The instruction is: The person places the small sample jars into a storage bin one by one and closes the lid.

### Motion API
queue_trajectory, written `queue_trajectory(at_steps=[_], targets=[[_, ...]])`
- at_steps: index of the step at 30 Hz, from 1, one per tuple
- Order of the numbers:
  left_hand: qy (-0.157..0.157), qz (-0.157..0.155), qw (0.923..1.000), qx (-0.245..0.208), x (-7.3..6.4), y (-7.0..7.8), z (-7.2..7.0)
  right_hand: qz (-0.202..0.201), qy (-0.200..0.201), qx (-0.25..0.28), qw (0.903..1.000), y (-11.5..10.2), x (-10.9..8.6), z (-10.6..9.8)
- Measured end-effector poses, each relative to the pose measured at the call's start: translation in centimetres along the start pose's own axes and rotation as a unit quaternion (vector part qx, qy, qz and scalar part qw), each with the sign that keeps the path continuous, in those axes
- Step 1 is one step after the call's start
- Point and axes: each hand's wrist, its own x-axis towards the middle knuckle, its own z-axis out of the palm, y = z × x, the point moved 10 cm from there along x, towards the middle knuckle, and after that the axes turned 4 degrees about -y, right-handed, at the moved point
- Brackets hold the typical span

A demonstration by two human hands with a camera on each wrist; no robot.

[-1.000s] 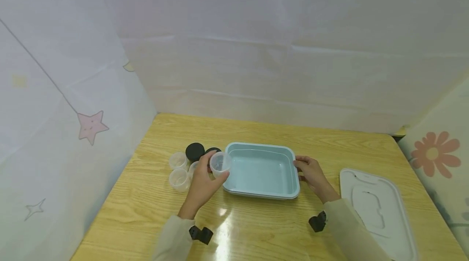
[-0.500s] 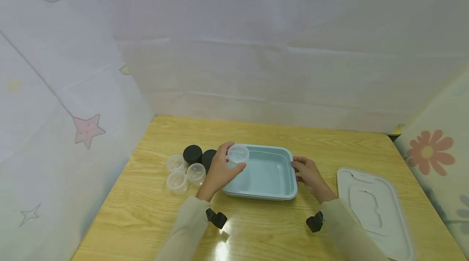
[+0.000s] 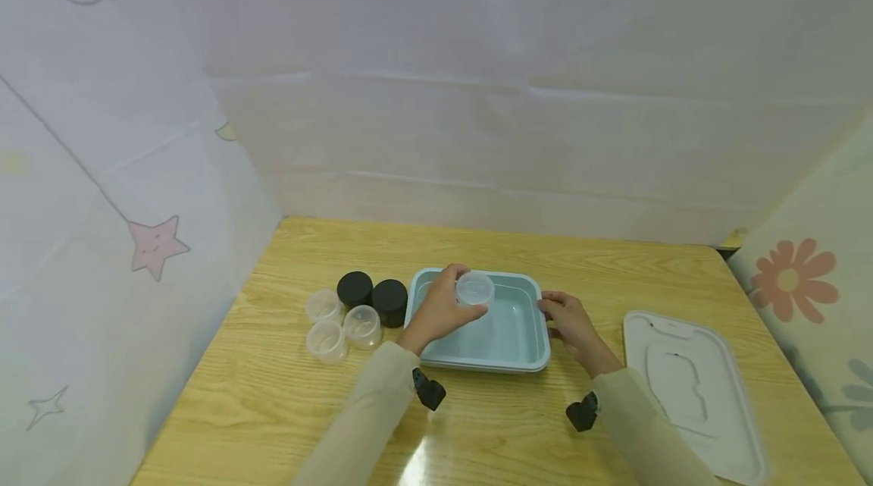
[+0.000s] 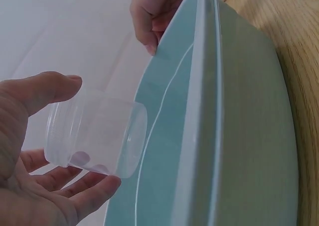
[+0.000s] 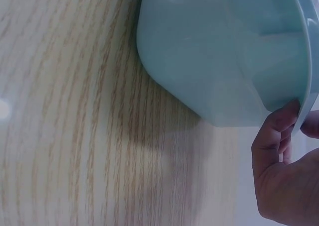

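Observation:
My left hand holds a clear plastic jar between thumb and fingers, over the inside of a light blue rectangular tub. In the left wrist view the jar has a threaded neck, and the fingers show through its wall. Its base end faces down into the tub. My right hand pinches the tub's right rim, thumb on one side and fingers on the other. No jar shows inside the visible part of the tub.
Left of the tub stand two black-lidded or black jars and several clear open jars, close together. A white lid lies on the wooden table at the right. A papered wall rises behind the table.
My left hand has carried the clear jar rightward, from beside the tub's left rim to over its middle. My right hand keeps its grip on the rim.

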Motion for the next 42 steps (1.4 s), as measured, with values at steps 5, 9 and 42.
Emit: queue_trajectory(at_steps=[5,9,42], targets=[[-0.026,-0.007,0.9994,0.024,1.4,0.1,1.3,-0.002,-0.002,0.011,0.9999,0.0,0.0,-0.1],[-0.044,-0.016,0.9978,0.047,2.4,0.0,2.3,-0.006,-0.005,0.013,0.9999,0.0,0.0,0.0],[-0.102,-0.066,0.9885,0.090,5.2,-2.4,8.1,-0.011,-0.006,0.024,0.9996,0.0,0.0,0.1]])
